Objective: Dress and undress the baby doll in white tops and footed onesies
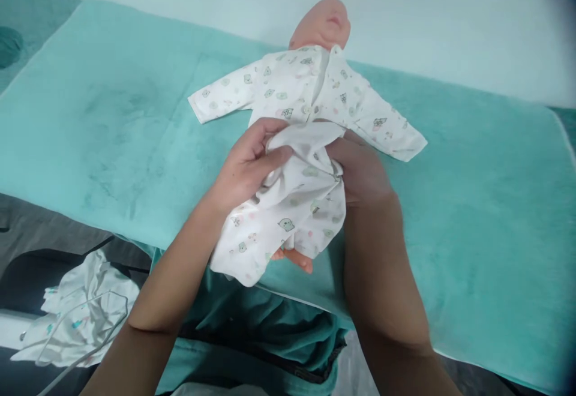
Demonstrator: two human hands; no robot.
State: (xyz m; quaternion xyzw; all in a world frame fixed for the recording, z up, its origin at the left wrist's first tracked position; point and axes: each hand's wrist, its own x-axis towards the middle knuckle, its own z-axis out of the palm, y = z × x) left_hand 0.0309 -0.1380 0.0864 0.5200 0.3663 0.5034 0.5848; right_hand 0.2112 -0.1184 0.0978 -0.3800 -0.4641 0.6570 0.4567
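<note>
A baby doll (321, 24) lies on its back, head toward the wall, wearing a white printed baby top (288, 84) with its sleeves spread sideways. Over its lower body are matching white printed pants (292, 204), bunched at the waist. My left hand (252, 162) grips the waistband on the left, thumb on top of the cloth. On the other side my right hand (357, 162) is closed on the pants, its fingertips hidden under the fabric. The doll's toes (300, 260) show below one pant leg, while the other leg spreads out to the left.
A green towel (486, 216) covers the table against a white wall. At lower left, a crumpled white printed cloth (90, 312) lies on a black chair (31, 270), with a thin pale cable (81, 360) across it. Green cloth (270, 318) hangs at the table's front edge.
</note>
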